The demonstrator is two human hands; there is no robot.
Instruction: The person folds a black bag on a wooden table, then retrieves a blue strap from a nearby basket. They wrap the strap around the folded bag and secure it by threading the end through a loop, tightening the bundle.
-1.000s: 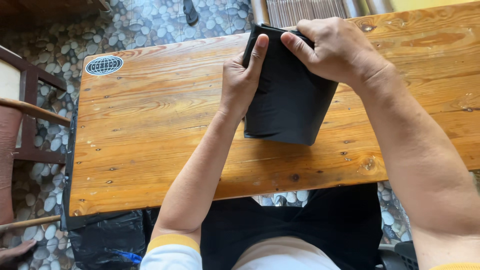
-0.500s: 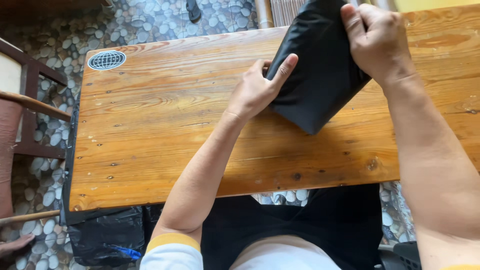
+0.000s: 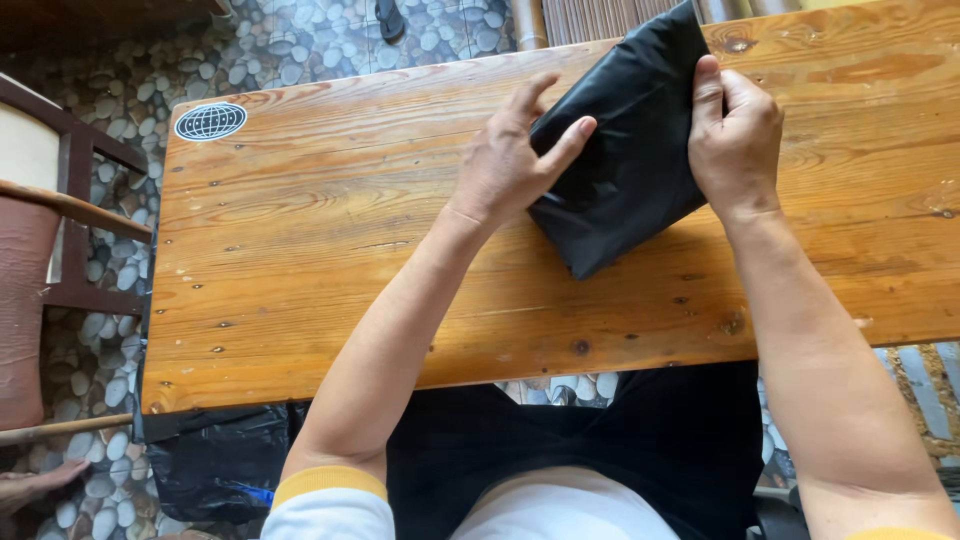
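Seated at a wooden surface (image 3: 330, 270), I have black trousers (image 3: 560, 440) and yellow-edged white sleeves (image 3: 330, 490) nearest the camera, and a crumpled black plastic bag (image 3: 215, 460) sits under the near edge. My forearms reach across the planks to a folded black plastic packet (image 3: 630, 160) that lies tilted on the far right part of the surface, one corner pointing back at me. My left hand (image 3: 510, 160) presses flat on its left side, fingers spread over the fold, while my right hand (image 3: 735, 140) is clamped on its right edge. A round sticker (image 3: 210, 121) marks the far left corner; beyond lie a pebbled floor (image 3: 300, 40) and, at left, a wooden chair (image 3: 60, 200).
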